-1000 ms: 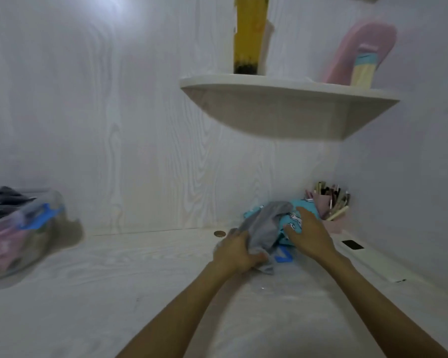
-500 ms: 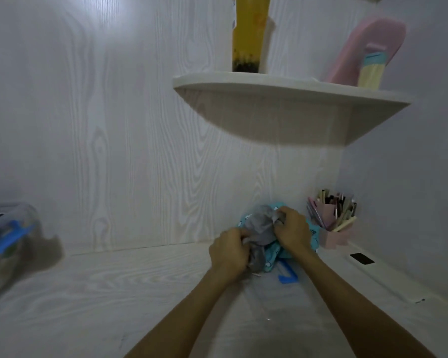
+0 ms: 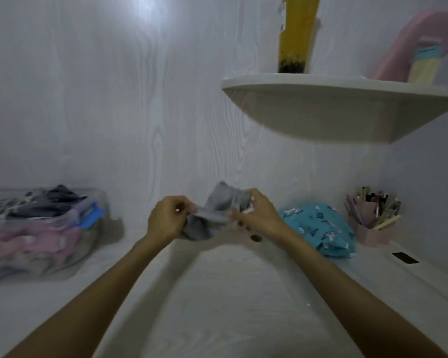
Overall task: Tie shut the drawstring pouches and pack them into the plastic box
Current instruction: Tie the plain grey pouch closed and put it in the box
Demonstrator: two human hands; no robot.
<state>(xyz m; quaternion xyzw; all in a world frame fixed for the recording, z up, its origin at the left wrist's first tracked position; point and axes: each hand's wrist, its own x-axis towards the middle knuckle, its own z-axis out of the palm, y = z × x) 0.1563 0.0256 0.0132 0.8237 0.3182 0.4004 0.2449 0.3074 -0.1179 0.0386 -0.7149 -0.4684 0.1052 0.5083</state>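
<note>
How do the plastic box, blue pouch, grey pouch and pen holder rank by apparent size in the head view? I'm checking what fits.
1. plastic box, though cut off at the left edge
2. blue pouch
3. grey pouch and pen holder: look alike; hands partly hide the bunched pouch, so unranked.

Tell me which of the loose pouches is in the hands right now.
The grey pouch, pinched between the left hand and right hand above the desk. The blue patterned pouch lies untouched to its right.
</note>
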